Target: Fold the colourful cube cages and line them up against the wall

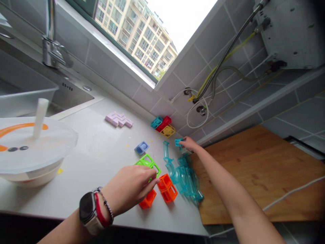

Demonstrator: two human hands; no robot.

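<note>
My left hand has its fingers curled around the near side of a bright green open-framed toy block, partly hiding it. An orange block shows partly beneath this hand, and a second orange block stands just to its right. Farther out, my right hand pinches a small blue toy block above the counter near the wall. Clear teal track pieces lie piled between my two arms, with a straight one at their far end.
Teal, red and yellow blocks stand by the wall. A blue block and lilac zigzag pieces rest on the counter. At left are a lidded bowl and the sink; at right, a wooden board.
</note>
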